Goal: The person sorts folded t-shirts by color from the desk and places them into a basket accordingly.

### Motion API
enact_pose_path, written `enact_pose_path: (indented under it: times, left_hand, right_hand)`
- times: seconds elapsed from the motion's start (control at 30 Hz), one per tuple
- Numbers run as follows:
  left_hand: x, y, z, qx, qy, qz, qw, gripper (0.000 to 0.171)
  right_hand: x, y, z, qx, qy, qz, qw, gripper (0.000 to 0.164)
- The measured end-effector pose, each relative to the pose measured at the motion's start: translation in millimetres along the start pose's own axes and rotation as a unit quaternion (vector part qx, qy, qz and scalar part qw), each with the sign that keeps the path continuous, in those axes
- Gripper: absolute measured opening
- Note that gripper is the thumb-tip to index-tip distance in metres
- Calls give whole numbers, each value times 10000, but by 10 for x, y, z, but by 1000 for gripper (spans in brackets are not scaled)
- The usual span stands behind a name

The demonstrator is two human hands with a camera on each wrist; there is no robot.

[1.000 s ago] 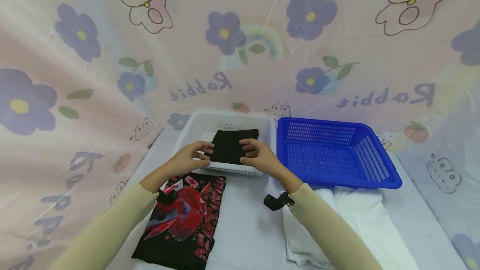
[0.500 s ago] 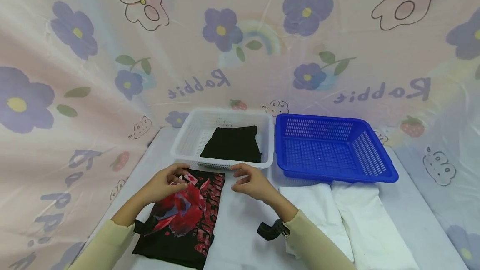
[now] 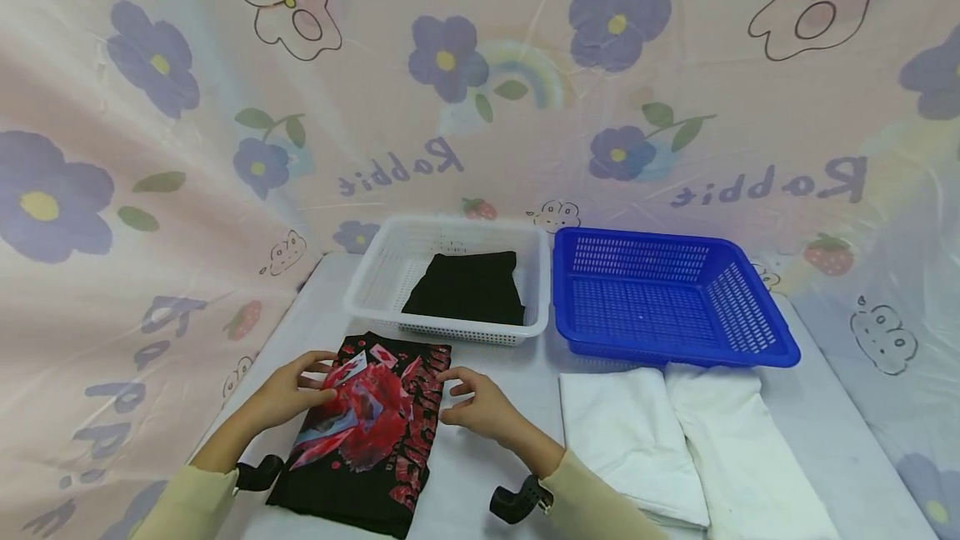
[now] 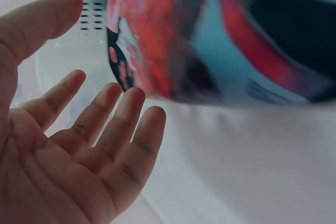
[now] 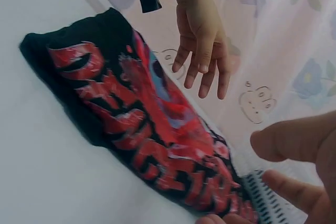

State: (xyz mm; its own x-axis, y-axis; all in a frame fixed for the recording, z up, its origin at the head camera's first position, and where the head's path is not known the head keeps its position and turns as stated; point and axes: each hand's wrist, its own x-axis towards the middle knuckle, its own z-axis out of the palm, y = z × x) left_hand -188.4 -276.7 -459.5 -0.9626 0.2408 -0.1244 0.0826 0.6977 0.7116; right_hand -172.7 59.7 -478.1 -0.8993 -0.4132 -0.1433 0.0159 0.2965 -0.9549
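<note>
A folded black T-shirt with a red printed design (image 3: 367,423) lies on the table between my hands. My left hand (image 3: 285,394) is at its left edge, fingers spread and slightly bent; the left wrist view shows the palm (image 4: 63,171) beside the cloth with nothing in it. By the shirt's right edge is my right hand (image 3: 483,407), thumb and fingers apart and holding nothing. Whether its fingertips touch the cloth I cannot tell. Beyond the shirt, a folded black garment (image 3: 467,288) lies in a white basket (image 3: 360,290).
To the right of the white basket stands a blue basket (image 3: 675,357). Two folded white garments, one on the left (image 3: 622,432) and one on the right (image 3: 738,448), lie in front of it. A printed curtain (image 3: 510,148) hangs behind and at the sides.
Both hands have drawn back from the black garment in the white basket toward the front. They have come down to either side of the printed T-shirt, which stays where it was.
</note>
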Motion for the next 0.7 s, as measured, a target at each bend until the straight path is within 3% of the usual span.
enact_pose_path:
  times: [0.33, 0.7]
  left_hand:
    - [-58, -136, 65, 217, 37, -444, 9988, 61]
    - [-40, -273, 86, -193, -277, -786, 9963, 69]
  right_hand:
    - [20, 109, 155, 373, 19, 410, 9985, 55]
    - [106, 195, 339, 312, 229, -65, 9992, 58]
